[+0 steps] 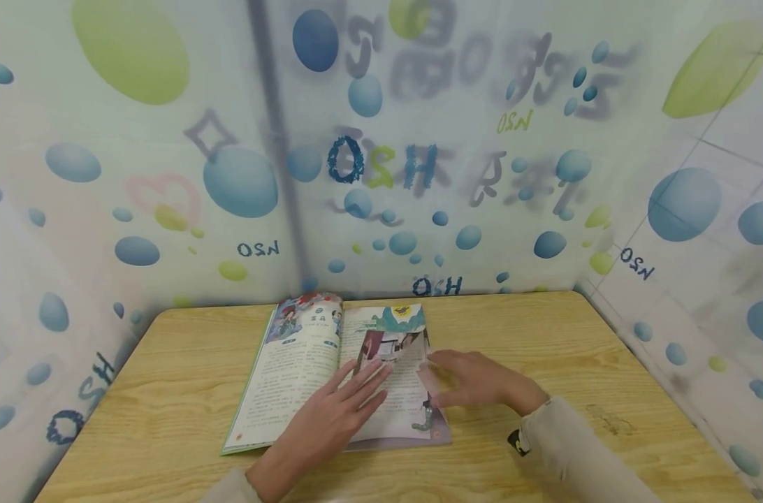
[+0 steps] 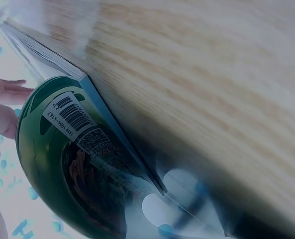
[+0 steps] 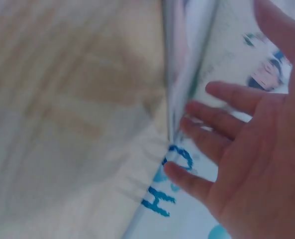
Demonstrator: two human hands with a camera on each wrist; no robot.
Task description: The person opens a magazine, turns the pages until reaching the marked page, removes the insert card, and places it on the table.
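An open magazine [image 1: 293, 377] lies on the wooden table, text and coloured pictures on both pages. Across its middle and onto the right-hand page reaches my left hand [image 1: 325, 419], its fingers spread and fairly straight. My right hand [image 1: 482, 381] is at the right edge of that page, where the paper looks lifted and blurred. In the right wrist view the right hand's fingers [image 3: 202, 134] extend loosely beside the page edges, with no visible pinch. The left wrist view shows the magazine's green back cover [image 2: 38, 154], curved, with a barcode label [image 2: 70, 117].
The light wooden table [image 1: 168, 377] extends on both sides of the magazine. Behind and beside it hang pale curtains [image 1: 369, 230] with blue and green dots and mirrored H2O lettering. A dark tag [image 1: 518, 443] is at the right sleeve cuff.
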